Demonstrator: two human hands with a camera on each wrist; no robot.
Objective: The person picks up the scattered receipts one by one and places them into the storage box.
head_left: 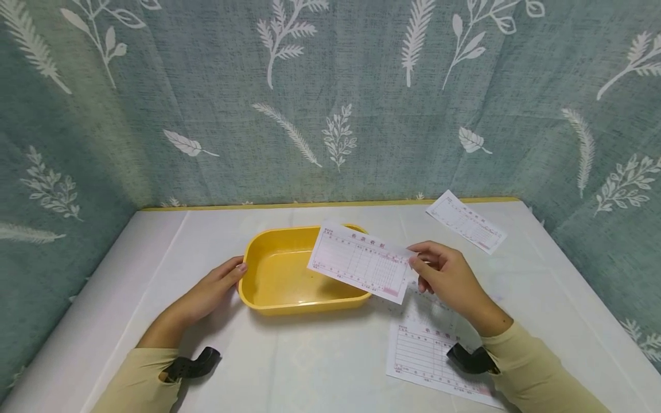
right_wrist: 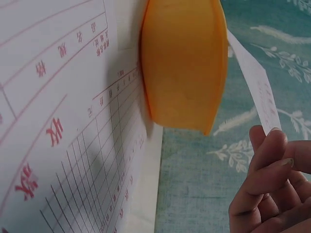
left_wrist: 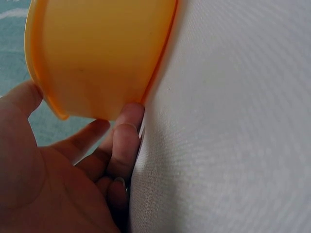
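A yellow plastic tray (head_left: 279, 275) with rounded corners lies on the white table. My left hand (head_left: 214, 289) holds its left end, thumb at the rim and the other fingers low against the outer wall; the left wrist view shows the fingertips (left_wrist: 127, 141) close to the tabletop. Between thumb and fingers, my right hand (head_left: 451, 278) pinches a printed receipt slip (head_left: 358, 261) by its right edge. This slip hangs over the right part of the tray, raised above its rim in the right wrist view.
Under my right forearm lies another receipt sheet (head_left: 423, 355), with more printed paper (head_left: 426, 307) just behind it. A smaller-looking receipt (head_left: 467, 222) rests at the back right. Patterned green cloth (head_left: 330, 115) hangs along the back and both sides of the table.
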